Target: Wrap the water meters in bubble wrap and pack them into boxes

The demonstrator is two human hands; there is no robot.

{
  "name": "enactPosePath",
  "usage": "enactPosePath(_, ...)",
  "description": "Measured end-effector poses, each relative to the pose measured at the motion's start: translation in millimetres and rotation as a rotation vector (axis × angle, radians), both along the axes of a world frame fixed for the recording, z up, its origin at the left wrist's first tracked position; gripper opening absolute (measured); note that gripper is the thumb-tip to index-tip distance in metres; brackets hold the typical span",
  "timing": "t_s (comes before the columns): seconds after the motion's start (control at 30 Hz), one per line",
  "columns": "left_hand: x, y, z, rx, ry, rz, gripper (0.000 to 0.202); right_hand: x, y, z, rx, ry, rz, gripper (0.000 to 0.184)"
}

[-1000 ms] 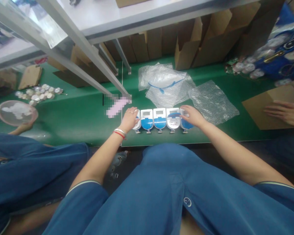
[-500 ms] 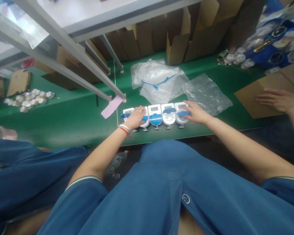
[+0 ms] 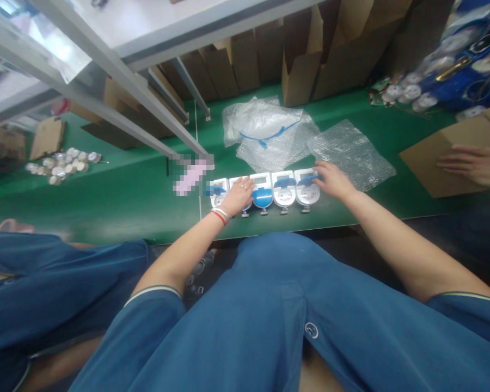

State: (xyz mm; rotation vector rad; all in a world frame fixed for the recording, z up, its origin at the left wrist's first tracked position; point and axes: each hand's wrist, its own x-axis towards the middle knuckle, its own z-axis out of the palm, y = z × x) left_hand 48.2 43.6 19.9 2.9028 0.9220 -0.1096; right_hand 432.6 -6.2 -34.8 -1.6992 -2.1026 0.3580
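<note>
A row of several white meters with small display windows and blue flip lids stands near the table's front edge. My left hand lies with fingers stretched over the second meter from the left, largely hiding it, its fingertips at the edge of the middle one. That middle meter's blue lid is down over its dial; the lid to its right is lifted. At the right end, my right hand touches the side of the last meter, fingers apart, beside its raised lid.
Bubble wrap bags and a flat bubble wrap sheet lie behind the meters. Shelf legs come down at left by a pink slip. Cardboard boxes line the back. Another person's hand rests on cardboard at right.
My left hand has slid right along the row, uncovering more of the leftmost meter. The rightmost meter's blue lid now stands higher. The whole view has shifted slightly.
</note>
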Motion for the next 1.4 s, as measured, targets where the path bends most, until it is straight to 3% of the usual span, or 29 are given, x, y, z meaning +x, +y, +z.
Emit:
enactPosePath(0.13, 34, -28, -30.3, -0.067, 0.050, -0.035, 0.078, -7, -9, 0.6, 0.044, 0.032, -0.068, 0.058)
enactPosePath(0.23, 44, -26, -37.4, -0.075, 0.041, -0.002, 0.079, -11, -23, 3.0, 0.089, 0.052, -0.154, 0.064)
enactPosePath(0.4, 38, 5, -16.6, -0.066, -0.067, -0.027, 0.060, -13, -67, -6.2, 0.142, 0.107, -0.353, 0.060)
enactPosePath(0.6, 36, 35, 0.1, -0.012, -0.114, 0.133, 0.046, -17, -125, -44.5, 0.085, 0.160, -0.522, 0.056)
enactPosePath(0.7, 23, 27, 4.1, 0.014, -0.109, 0.163, 0.053, -20, -150, -62.2, 0.057, 0.191, -0.564, 0.055)
enactPosePath(0.87, -10, -16, -3.5, 0.008, 0.040, 0.256, 0.074, -31, -183, -85.7, 0.011, 0.228, -0.606, 0.055)
enactPosePath(0.97, -18, -31, -14.6, -0.027, 0.167, 0.257, 0.081, -39, -193, -93.4, -0.017, 0.240, -0.615, 0.053)
enactPosePath(1.07, -20, -27, -15.3, -0.044, 0.221, 0.238, 0.081, -42, -194, -94.3, -0.037, 0.250, -0.590, 0.051)
enactPosePath(1.3, -26, 22, 22.8, 0.022, 0.119, 0.224, 0.061, -33, -189, -90.6, -0.051, 0.281, -0.577, 0.048)
enactPosePath(1.4, -29, 38, 29.3, 0.017, 0.091, 0.250, 0.057, -32, -189, -89.9, -0.072, 0.295, -0.563, 0.047)
